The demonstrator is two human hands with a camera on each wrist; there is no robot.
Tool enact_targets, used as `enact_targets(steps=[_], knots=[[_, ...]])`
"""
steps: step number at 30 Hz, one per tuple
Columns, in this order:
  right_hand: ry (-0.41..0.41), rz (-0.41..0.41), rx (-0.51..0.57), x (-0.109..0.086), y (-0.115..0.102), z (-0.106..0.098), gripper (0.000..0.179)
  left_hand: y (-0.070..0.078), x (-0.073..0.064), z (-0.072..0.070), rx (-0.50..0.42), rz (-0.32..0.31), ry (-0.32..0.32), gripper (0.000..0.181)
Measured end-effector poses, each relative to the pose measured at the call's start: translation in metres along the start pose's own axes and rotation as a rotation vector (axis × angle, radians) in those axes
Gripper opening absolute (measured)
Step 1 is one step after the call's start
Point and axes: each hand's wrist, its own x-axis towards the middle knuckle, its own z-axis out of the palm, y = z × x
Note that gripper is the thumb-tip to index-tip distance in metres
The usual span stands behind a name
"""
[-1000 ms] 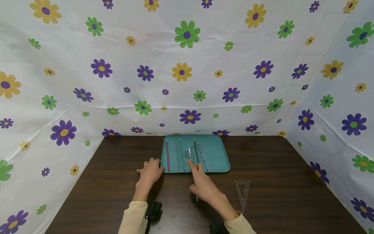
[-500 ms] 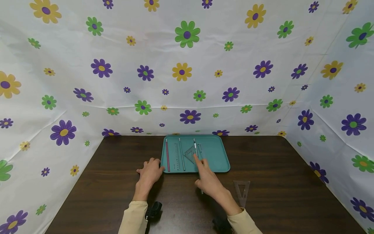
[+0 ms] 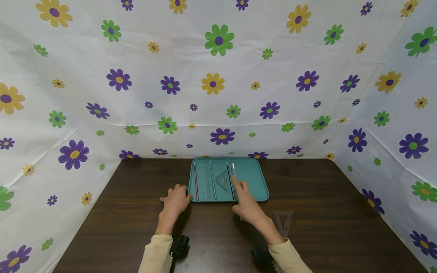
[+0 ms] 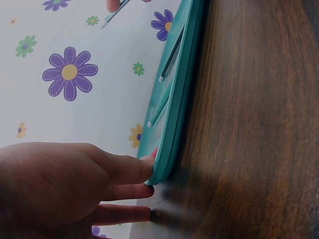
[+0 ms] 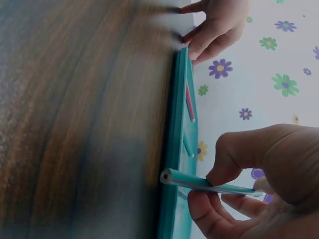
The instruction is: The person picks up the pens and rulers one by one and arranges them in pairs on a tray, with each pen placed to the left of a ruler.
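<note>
A teal tray [image 3: 257,182] stands at the table's back edge. My left hand [image 3: 175,201] lies at its front left corner, straight fingers low beside it and the thumb touching the rim. My right hand [image 3: 247,204] pinches a teal pencil [image 5: 192,181] between thumb and fingers over the tray's right part. The pencil's flat end shows in the right wrist view. In the tray, left to right, lie a red pencil [image 3: 196,182], a clear ruler [image 3: 206,184], a light teal pencil [image 3: 212,180], a clear set square [image 3: 222,181] and a dark pencil [image 3: 230,180].
Another clear set square [image 3: 286,223] lies on the dark wooden table [image 3: 341,227], right of the right hand. A flower-printed cloth [image 3: 191,144] hangs behind and at the sides. A second ruler is mostly hidden by the right hand.
My right hand has moved to the right with the pencil, from over the set square, past the dark pencil, to the second ruler. My left hand stays at the tray corner.
</note>
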Motion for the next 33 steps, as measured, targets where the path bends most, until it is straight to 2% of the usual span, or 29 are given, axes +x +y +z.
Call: enact_targets(steps=[7, 18, 24, 33], knots=[[0.032, 0.023, 0.045, 0.004, 0.008, 0.002, 0.098, 0.000, 0.001, 0.002, 0.010, -0.007, -0.004, 0.040], [0.134, 0.028, 0.033, 0.010, 0.019, 0.002, 0.088, 0.000, 0.001, 0.001, 0.013, -0.014, -0.002, 0.040], [0.214, -0.006, 0.000, 0.014, 0.022, 0.001, 0.077, 0.000, 0.001, 0.001, 0.015, -0.019, -0.002, 0.041], [0.235, 0.042, -0.021, 0.018, 0.034, 0.000, 0.070, 0.000, 0.001, 0.001, 0.014, -0.014, 0.002, 0.040]])
